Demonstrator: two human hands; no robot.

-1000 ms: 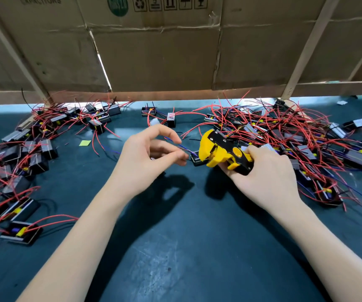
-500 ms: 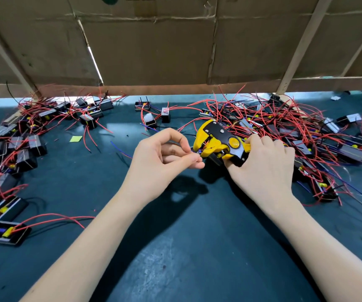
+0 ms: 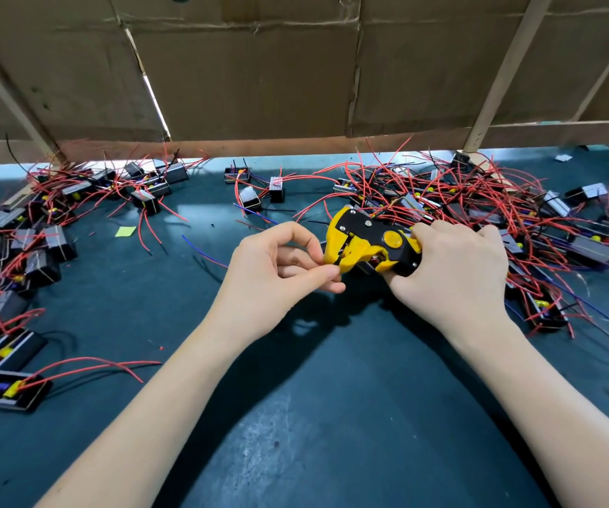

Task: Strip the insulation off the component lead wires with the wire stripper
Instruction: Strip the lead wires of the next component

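- The right hand (image 3: 453,276) grips the yellow-and-black wire stripper (image 3: 372,245) by its handles, fingers curled round them, with the tool's head pointing toward the left hand (image 3: 277,276).
- The left hand sits just beside the stripper's head; its thumb and index finger are pinched together at the jaws, the other fingers curled under.
- What the left fingers (image 3: 326,276) pinch is too thin to make out, probably a lead wire fed into the jaws; the component it belongs to is hidden under the tool.
- The stripper is held just above the dark green table (image 3: 332,416), at the near edge of a tangled heap of red-wired components (image 3: 478,199) on the right.
- A second spread of components (image 3: 39,229) lies well apart on the left.
- Compared with a second ago, the gap between the two hands has closed: the left fingertips, then clearly short of the tool, now touch its head.
- The stripper's head has tipped down toward the left hand.
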